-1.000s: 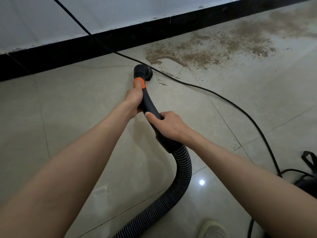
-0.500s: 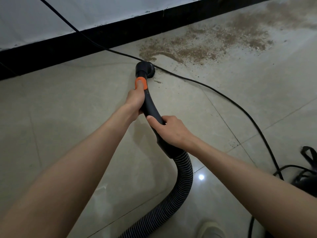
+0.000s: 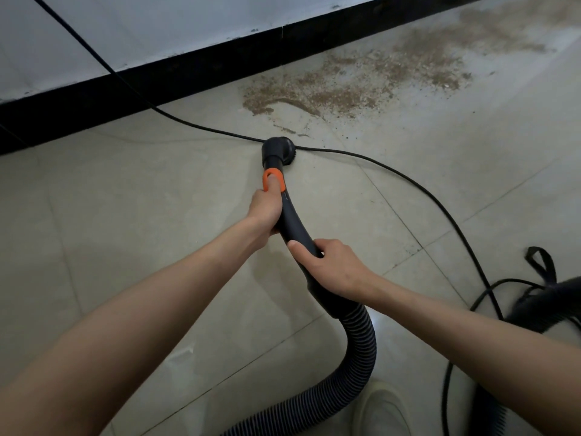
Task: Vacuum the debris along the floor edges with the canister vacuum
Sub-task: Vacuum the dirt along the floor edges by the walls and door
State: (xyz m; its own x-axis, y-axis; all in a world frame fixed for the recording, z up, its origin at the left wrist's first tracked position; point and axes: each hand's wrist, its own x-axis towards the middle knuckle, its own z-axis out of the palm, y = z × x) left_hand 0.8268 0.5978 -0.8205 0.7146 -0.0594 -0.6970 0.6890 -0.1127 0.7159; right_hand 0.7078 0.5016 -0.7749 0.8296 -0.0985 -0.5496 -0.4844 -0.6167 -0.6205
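- Now both hands grip the wand (image 3: 294, 221): the left hand (image 3: 264, 210) is wrapped round it high up, its thumb lying on the orange collar (image 3: 274, 180), and the right hand (image 3: 333, 267) clasps it lower down, just above where the ribbed hose (image 3: 358, 350) joins.
- The nozzle (image 3: 278, 151) sits on the tile floor (image 3: 125, 199), its head touching or lying over the black cord (image 3: 408, 180), which runs across the floor from the wall side to the right.
- The debris (image 3: 355, 83), a brown gritty spread, lies beyond the nozzle and to the right, along the black skirting (image 3: 188, 77); its near edge shows a few thin streaks just past the nozzle.
- The step in hand looks like a sweep between passes, with most of the patch not yet taken up.
- Next, the nozzle needs to go forward and right into the patch and then along the skirting, kept flat on the tile.
- The cord is the snag: it lies between nozzle and debris, so it likely needs lifting over or nudging aside.
- The dark shape at the right edge is probably the canister (image 3: 547, 305), though it is blurred.
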